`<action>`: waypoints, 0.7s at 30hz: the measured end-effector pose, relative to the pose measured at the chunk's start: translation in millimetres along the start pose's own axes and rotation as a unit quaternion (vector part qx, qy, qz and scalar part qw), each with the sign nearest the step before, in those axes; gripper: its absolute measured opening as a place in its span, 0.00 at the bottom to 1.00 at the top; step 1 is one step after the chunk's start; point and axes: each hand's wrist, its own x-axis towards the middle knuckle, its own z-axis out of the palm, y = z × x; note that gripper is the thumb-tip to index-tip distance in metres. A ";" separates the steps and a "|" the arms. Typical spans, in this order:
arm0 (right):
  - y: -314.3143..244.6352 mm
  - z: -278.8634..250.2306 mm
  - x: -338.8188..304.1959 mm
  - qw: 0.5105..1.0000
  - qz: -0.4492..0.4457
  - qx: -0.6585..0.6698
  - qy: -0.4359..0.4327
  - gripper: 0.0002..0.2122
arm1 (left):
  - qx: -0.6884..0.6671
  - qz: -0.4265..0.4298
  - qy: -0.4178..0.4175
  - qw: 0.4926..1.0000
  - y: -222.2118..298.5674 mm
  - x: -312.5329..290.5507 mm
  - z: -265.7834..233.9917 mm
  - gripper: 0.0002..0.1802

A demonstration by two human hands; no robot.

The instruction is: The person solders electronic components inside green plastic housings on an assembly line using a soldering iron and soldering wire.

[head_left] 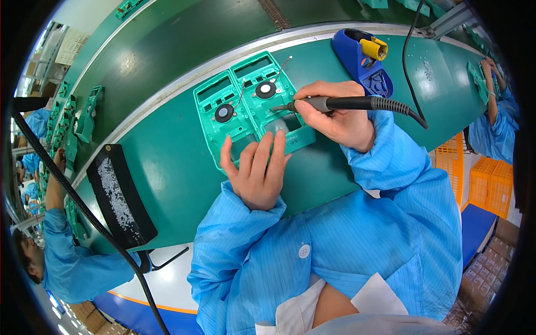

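Note:
Two green plastic housings (233, 126) (287, 72) lie side by side on the green bench, open side up. Each carries a round black speaker (224, 113) (266, 90) with thin twisted wires at its upper right. In my right hand (343, 114) is a soldering iron (319, 104), gripped like a pen. Its metal tip points left, over the right housing just below that speaker; whether it touches is too small to tell. My left hand (258, 173) rests with spread fingers on the near edges of both housings, holding nothing.
A blue soldering iron stand (357, 61) with a yellow holder is at the back right, near the iron's black cable (410, 72). At left sits a black tray (137, 215) of small white pieces. Beyond a metal rail runs a dark green belt (195, 42). Co-workers flank both sides.

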 end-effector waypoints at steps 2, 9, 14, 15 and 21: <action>0.3 0.2 0.0 1.000 -0.021 0.005 0.023 0.04 | 0.000 0.000 0.000 1.000 -0.2 -0.6 0.7 0.26; -2.7 -4.9 -1.1 0.999 -0.042 -0.015 0.024 0.05 | 0.001 0.002 0.005 1.000 -0.5 -0.4 0.9 0.26; -0.5 -3.1 -2.8 0.998 -0.063 -0.029 0.006 0.04 | 0.002 0.003 0.006 1.000 -0.5 -0.1 1.6 0.26; -0.1 -2.7 -3.1 0.998 -0.063 -0.029 0.005 0.04 | 0.001 0.002 0.007 1.000 -0.5 -0.1 1.7 0.26; 2.3 -1.4 -3.4 0.997 -0.074 -0.033 0.003 0.04 | 0.000 0.002 0.000 1.000 -0.8 -0.3 0.6 0.26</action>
